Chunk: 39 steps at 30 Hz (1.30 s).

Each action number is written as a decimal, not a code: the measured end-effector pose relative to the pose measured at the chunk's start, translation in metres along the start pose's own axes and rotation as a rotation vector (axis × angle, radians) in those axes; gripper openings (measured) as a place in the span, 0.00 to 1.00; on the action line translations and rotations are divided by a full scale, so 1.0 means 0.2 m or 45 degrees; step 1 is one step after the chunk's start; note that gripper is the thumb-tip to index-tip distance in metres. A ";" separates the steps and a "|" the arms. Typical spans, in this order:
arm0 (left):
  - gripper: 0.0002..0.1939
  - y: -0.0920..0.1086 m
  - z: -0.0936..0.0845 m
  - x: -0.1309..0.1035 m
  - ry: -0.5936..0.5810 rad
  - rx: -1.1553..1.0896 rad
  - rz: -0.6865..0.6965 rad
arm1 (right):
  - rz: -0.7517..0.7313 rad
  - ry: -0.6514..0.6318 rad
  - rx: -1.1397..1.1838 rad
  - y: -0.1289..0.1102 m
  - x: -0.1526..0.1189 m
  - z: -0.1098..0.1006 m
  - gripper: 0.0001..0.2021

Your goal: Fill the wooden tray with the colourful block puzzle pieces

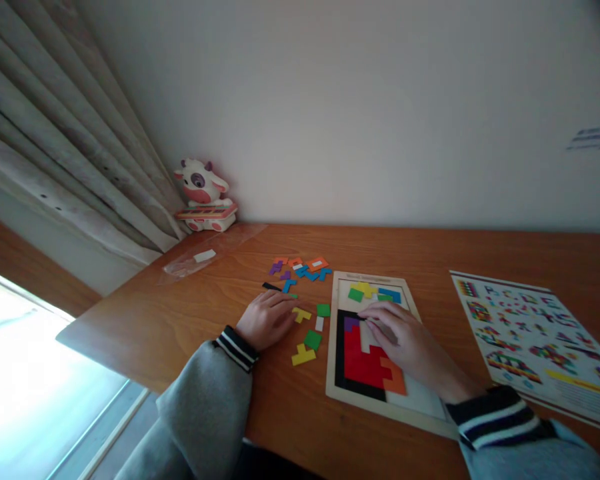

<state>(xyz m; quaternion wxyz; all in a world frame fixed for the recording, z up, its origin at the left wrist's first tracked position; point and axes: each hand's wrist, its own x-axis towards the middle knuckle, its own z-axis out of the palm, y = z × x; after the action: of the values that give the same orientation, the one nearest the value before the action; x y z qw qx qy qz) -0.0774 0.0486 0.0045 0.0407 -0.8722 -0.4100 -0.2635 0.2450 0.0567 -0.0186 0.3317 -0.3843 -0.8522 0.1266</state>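
My left hand (pixel 267 319) lies open, palm down, on the table, its fingertips near a yellow puzzle piece (pixel 301 314). Over the wooden puzzle tray (pixel 331 360), my right hand (pixel 397 330) is closed in a pinch. A black puzzle piece (pixel 350 314) shows at its fingertips by the upper edge of the filled part; its far end is hidden. Below it in the tray are a purple piece (pixel 351 323), red pieces (pixel 361 363) and an orange piece (pixel 394 381). Black pieces (pixel 340 360) line the left side. Yellow pieces (pixel 365 289) and a blue piece (pixel 390 294) lie loose at the tray's top.
Between my left hand and the tray lie green pieces (pixel 313 340) and another yellow piece (pixel 304 355). Several blue pieces (pixel 310 274) are scattered farther back. A printed pattern sheet (pixel 530 333) is at the right. A toy cow (pixel 205 193) and plastic wrap (pixel 190 265) sit back left.
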 end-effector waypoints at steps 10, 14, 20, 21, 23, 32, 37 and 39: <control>0.12 -0.14 -0.08 -0.16 -0.153 -0.014 -0.126 | -0.003 0.012 0.016 -0.01 0.01 -0.01 0.09; 0.14 -0.11 -0.06 -0.14 -0.138 -0.064 -0.108 | -0.004 0.013 0.019 -0.02 0.01 -0.01 0.09; 0.14 -0.01 -0.02 -0.10 -0.035 -0.162 -0.028 | 0.005 0.029 0.024 -0.03 0.01 -0.01 0.09; 0.13 0.01 -0.01 -0.08 -0.020 -0.177 -0.013 | 0.007 0.034 0.026 -0.03 0.01 -0.02 0.09; 0.12 0.02 0.01 -0.05 0.038 -0.187 -0.035 | 0.008 0.038 0.026 -0.04 0.01 -0.02 0.10; 0.14 -0.27 0.09 0.10 0.180 0.015 -0.564 | 0.006 0.026 0.013 -0.03 0.01 -0.01 0.10; 0.14 -0.33 0.13 0.15 0.088 -0.004 -0.514 | 0.022 0.015 0.016 -0.01 0.00 -0.01 0.10; 0.14 -0.33 0.14 0.16 0.061 -0.009 -0.491 | 0.023 0.013 0.019 -0.01 0.00 -0.01 0.10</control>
<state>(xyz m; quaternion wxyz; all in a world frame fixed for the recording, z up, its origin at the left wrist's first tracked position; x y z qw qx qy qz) -0.0969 0.1235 -0.0137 -0.0036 -0.7712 -0.5674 -0.2887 0.2443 0.0547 -0.0161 0.3378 -0.3900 -0.8461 0.1339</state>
